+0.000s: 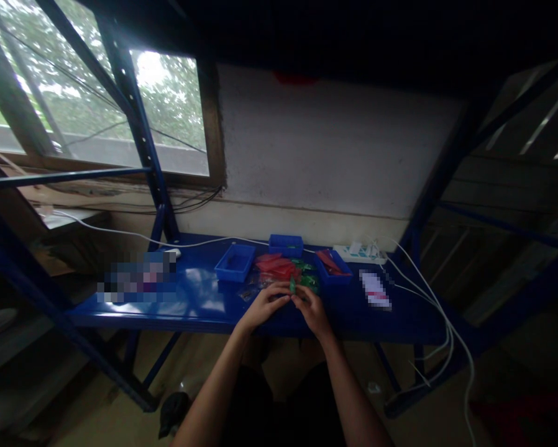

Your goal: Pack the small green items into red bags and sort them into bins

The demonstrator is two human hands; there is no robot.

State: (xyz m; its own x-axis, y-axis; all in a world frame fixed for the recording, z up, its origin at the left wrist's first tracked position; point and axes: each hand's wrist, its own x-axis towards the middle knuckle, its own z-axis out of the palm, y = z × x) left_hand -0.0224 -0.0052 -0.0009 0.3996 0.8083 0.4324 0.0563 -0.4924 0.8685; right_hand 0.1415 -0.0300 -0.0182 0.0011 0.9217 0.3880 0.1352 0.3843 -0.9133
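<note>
Near the front edge of the blue table, my left hand (268, 303) and my right hand (311, 305) meet at their fingertips. Both pinch a small green piece (292, 285) that stands up between them; its exact kind is too small to make out. Just beyond the fingers lies a pile of flat red pieces (276, 266), which look like plastic bags or film. Green pieces (309, 283) in clear, shiny wrapping are beside it, partly hidden by my right hand. Clear plastic packets (250, 292) lie left of my left hand.
Blue bins stand around the pile: one at left (235, 263), one behind (286, 245), and one at right (333, 267) holding red pieces. A power strip (360, 253) with white cables lies at the back right. Blurred items rest on the blue table (195, 298) at both sides.
</note>
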